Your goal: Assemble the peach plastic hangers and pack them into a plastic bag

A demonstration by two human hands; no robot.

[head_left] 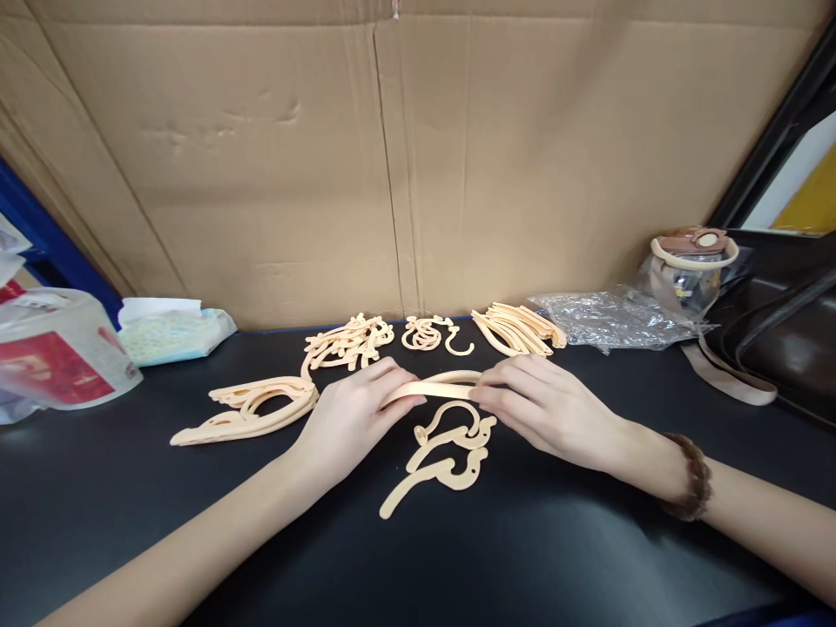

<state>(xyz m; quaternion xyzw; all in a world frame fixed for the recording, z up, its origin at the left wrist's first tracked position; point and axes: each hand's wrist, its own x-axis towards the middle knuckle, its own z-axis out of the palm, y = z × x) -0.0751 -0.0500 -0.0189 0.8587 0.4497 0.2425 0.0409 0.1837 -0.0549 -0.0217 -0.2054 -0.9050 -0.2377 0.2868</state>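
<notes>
Head view: your left hand (356,411) and right hand (555,405) meet over the middle of the desk (522,557), both grasping a curved strip (441,390). Your left grip pinches its left end between thumb and fingers; your right grip closes over its right end, with the thumb hidden from you. The strip lies nearly level between your hands, bowed slightly upward, and a second band (461,377) curves just behind it; you cannot tell whether the two are joined.

Just below the strip, nearer you, two flat hooked pieces (450,477) lie one in front of the other, with a thin hook (446,407) at the farther one. By your left hand, a stack of hangers (261,418) lies flat. Beyond your hands, along the far edge, sit a heap of small parts (349,341), a few loose hooks (423,335) and a pile of strips (519,329).

Farther left stand a soft pack (176,333) and a white tub (62,348) with a red label. On the far right, clear plastic (610,318) lies beside a bottle (692,266) and its strap (731,374), next to a black bag (793,305). Cardboard (293,174) rises behind the desk. You wear a brown band (691,477) on your right wrist.
</notes>
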